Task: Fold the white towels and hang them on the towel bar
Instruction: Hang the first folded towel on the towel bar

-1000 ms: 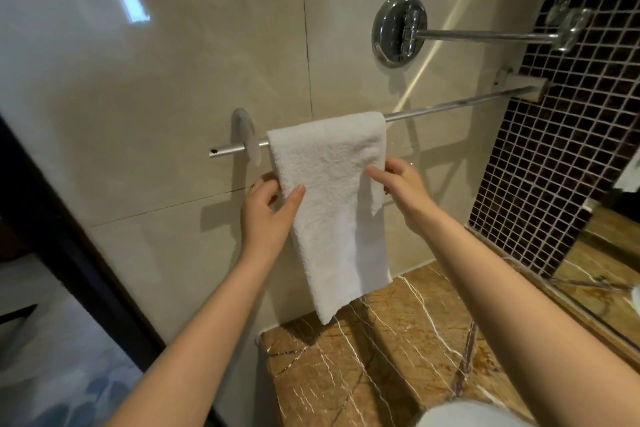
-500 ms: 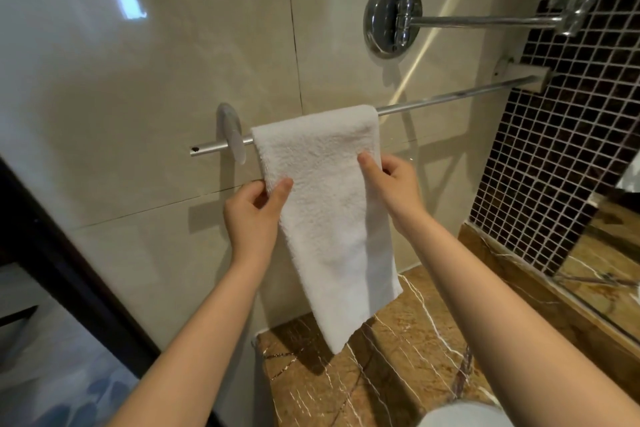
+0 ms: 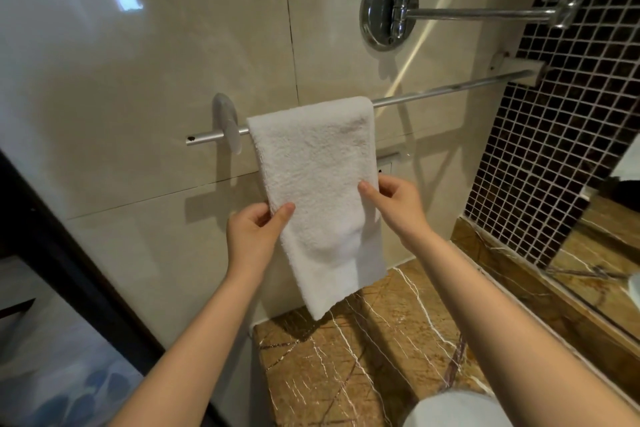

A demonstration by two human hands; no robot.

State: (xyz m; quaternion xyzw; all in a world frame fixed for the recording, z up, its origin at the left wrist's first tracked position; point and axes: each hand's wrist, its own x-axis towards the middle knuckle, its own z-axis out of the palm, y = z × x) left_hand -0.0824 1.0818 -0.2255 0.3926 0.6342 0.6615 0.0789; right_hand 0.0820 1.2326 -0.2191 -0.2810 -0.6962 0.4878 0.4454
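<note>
Now that our hands have slid lower, left hand [image 3: 254,236] and right hand [image 3: 393,205] pinch the folded white terry towel [image 3: 318,191] draped over the slim chrome towel bar [image 3: 446,90], straightening it.

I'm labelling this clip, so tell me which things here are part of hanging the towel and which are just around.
Part of the job:
white towel, draped over the bar
towel bar
left hand, pinching the towel's left edge
right hand, pinching its right edge

Just around:
chrome wall arm
marble counter
mosaic tile wall
</note>
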